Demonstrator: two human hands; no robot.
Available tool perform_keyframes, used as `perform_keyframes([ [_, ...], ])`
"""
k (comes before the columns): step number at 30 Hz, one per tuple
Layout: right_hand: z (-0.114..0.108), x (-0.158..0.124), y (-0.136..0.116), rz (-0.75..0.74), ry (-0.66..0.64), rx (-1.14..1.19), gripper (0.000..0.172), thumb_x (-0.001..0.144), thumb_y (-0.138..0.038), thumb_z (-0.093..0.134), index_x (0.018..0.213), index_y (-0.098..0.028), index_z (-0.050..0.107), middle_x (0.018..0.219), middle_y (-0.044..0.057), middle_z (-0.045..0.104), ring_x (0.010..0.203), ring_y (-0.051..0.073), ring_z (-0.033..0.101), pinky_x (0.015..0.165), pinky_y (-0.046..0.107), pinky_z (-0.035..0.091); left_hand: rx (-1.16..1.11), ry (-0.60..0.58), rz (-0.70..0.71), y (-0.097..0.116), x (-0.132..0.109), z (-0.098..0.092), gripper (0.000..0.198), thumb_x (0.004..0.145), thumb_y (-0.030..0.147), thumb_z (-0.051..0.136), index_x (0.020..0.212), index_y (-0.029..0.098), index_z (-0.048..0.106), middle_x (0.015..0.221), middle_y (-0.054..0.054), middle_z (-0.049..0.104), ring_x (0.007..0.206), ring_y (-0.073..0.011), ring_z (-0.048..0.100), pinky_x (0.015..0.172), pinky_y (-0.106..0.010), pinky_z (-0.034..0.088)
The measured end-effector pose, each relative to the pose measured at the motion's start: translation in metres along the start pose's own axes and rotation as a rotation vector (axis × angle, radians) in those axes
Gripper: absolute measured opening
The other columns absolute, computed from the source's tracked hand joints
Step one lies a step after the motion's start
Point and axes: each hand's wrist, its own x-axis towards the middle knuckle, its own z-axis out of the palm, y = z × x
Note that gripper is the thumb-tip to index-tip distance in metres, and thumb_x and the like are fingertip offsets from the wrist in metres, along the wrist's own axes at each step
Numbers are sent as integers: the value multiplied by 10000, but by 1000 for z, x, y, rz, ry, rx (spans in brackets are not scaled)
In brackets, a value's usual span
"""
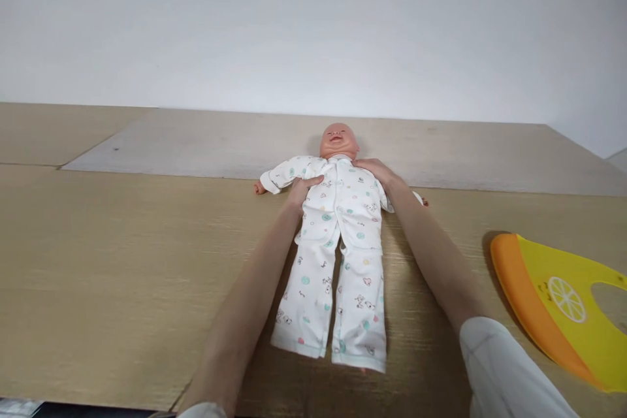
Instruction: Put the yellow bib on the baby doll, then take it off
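Observation:
A baby doll (339, 140) lies on its back on the wooden table (122, 261), head towards the wall. It wears a white patterned shirt (343, 202) and matching trousers (337, 300). My left hand (301, 188) rests on the doll's chest by its outstretched arm, fingers on the shirt. My right hand (375, 170) lies on the doll's shoulder next to the collar. Whether either hand pinches the fabric I cannot tell.
A yellow and orange silicone bib (558, 300) with a lemon print lies at the right edge of the table. A paler wooden board (196, 144) runs along the white wall behind the doll.

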Motion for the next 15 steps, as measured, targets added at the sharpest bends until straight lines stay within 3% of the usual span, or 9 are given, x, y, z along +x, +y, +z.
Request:
perform_keyframes([
  [3, -1, -3, -3, -28, 28, -131, 416, 747, -479, 652, 991, -143, 671, 1006, 51, 692, 835, 149, 595, 688, 217, 445, 35, 32, 19, -2, 4, -3, 444, 499, 270, 880, 871, 118, 689, 781, -85, 738, 759, -283, 713, 773, -425, 562],
  [7, -5, -15, -21, -18, 279, -691, 453, 773, -481, 612, 1054, -131, 668, 1057, 119, 678, 954, 224, 613, 801, 279, 443, 31, 106, 9, -5, 1, -2, 464, 518, 267, 883, 901, 139, 655, 798, -87, 732, 812, -293, 713, 816, -441, 556],
  [10, -6, -34, -35, -4, 411, -1017, 356, 782, -384, 581, 1046, -166, 674, 1052, 133, 678, 987, 271, 612, 796, 312, 428, 62, 189, 12, -4, -6, 1, 460, 525, 262, 881, 894, 166, 624, 825, -81, 724, 847, -296, 708, 806, -435, 559],
  [13, -5, -61, -38, -47, 364, -1096, 207, 775, -297, 540, 862, -169, 678, 903, 101, 685, 857, 229, 607, 709, 281, 387, 113, 306, 35, -2, -18, 6, 446, 565, 296, 868, 895, 200, 582, 908, -79, 717, 917, -294, 695, 801, -414, 557],
  [15, -4, -80, -32, -124, 202, -1054, 170, 779, -281, 526, 768, -163, 648, 823, 64, 672, 772, 176, 584, 674, 258, 361, 150, 335, 79, -3, -26, 6, 382, 634, 314, 825, 893, 210, 564, 1004, -86, 711, 992, -288, 675, 830, -393, 546],
])
